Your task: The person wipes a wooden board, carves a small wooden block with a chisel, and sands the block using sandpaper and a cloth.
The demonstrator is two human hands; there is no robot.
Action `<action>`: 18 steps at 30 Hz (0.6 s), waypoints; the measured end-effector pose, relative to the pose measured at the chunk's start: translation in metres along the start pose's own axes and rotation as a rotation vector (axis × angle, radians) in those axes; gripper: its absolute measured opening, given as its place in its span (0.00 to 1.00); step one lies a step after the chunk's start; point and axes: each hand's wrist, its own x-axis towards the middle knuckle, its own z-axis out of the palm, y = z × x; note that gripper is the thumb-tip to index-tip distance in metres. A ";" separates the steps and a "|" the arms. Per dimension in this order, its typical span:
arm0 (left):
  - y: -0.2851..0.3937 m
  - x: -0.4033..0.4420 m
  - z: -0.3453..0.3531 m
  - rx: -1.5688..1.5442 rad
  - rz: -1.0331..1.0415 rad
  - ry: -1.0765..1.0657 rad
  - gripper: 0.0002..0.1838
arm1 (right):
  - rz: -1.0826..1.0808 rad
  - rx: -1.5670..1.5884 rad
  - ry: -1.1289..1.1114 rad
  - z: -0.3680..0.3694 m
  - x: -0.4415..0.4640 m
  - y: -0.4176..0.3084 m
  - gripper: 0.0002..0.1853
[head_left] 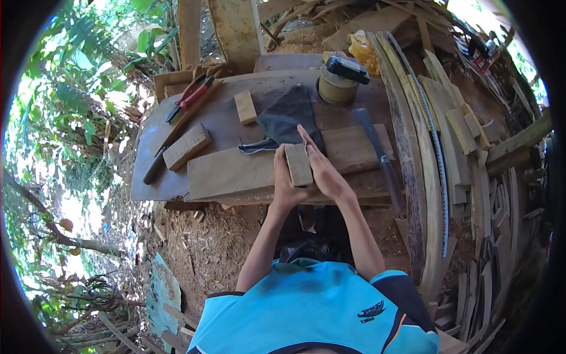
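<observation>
A small rectangular wooden block [299, 166] stands between my two hands, over the near edge of a long plank [230, 173]. My left hand [286, 182] is wrapped round the block's left side. On the other side my right hand [328, 174] lies along the block, its fingers stretched out and pointing forward. Just beyond the hands a dark cloth [289, 118] is spread on the plank and bench. Two more wooden blocks lie to the left, one [245, 107] beside the cloth and a larger one [187, 147] nearer the bench's left side.
Red-handled pliers [197, 95] and a dark-handled tool [154, 168] lie on the bench's [147, 135] left. A round container [337, 88] holds a dark object at the back. A large knife [377, 147] lies right, beside long boards [413, 159]. Wood scraps cover the ground.
</observation>
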 end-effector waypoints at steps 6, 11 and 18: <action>-0.001 -0.005 -0.002 0.089 0.011 -0.007 0.56 | 0.079 -0.257 0.149 0.013 0.002 -0.016 0.29; 0.046 0.010 0.019 -0.819 -0.281 0.286 0.53 | -0.060 -0.902 0.092 0.034 -0.004 -0.033 0.30; 0.017 0.005 0.018 -0.588 -0.203 0.138 0.49 | 0.177 -0.761 0.161 0.037 0.005 -0.045 0.33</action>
